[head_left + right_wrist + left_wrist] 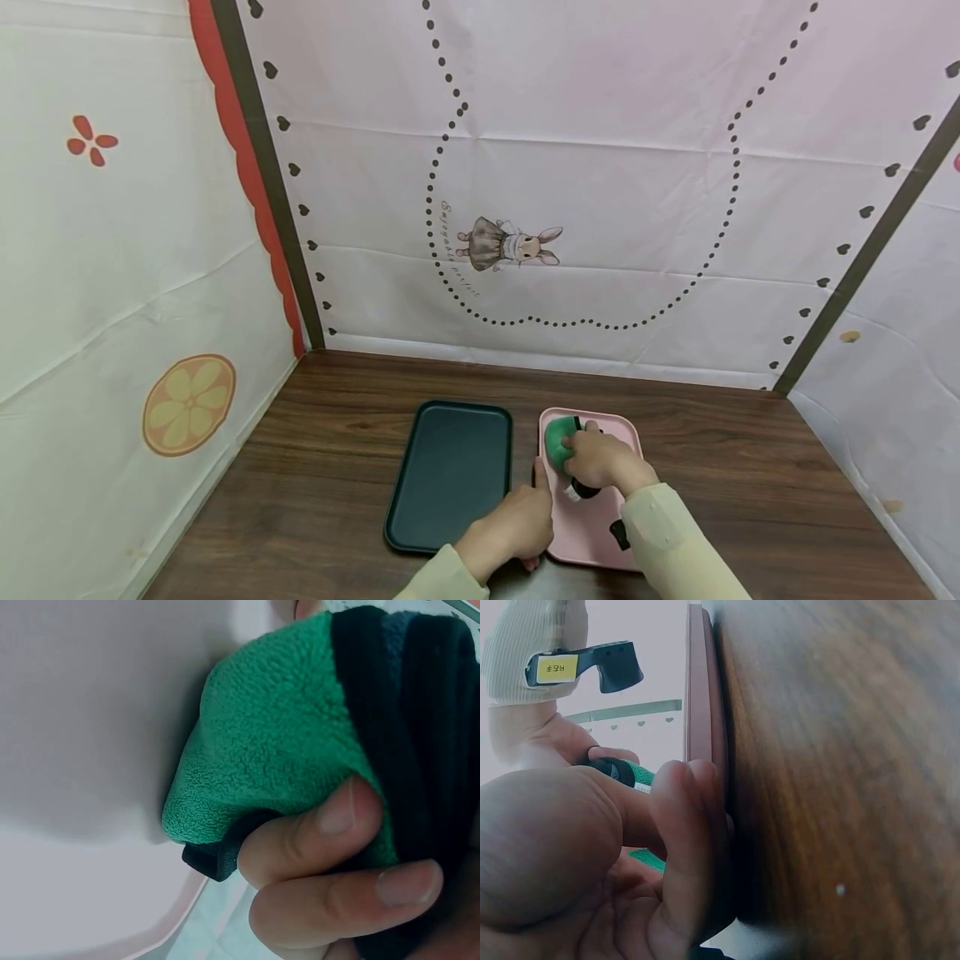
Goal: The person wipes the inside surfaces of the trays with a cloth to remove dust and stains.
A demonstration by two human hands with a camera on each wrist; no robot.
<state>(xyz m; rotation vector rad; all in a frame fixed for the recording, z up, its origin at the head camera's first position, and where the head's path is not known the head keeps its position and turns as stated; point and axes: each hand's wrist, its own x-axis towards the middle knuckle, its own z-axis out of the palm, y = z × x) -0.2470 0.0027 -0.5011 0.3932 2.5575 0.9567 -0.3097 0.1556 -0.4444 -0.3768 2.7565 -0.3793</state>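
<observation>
A green fleecy cloth with black edging (558,442) lies bunched on the pink tray (585,537), towards its far left part. My right hand (597,461) grips this cloth from above; in the right wrist view, curled fingers (330,900) press into its folds, and the cloth touches the tray surface. At the pink tray's near left side, my left hand (519,523) holds the rim, one finger stretched along it. The left wrist view has bent fingers (682,847) against the tray's edge, partly hiding the cloth behind them.
A dark teal tray (453,475) lies just left of the pink one on the brown wooden table (330,500). Printed white curtains (600,208) rise behind the table and along both sides. A black wrist mount (619,534) sits on the right sleeve.
</observation>
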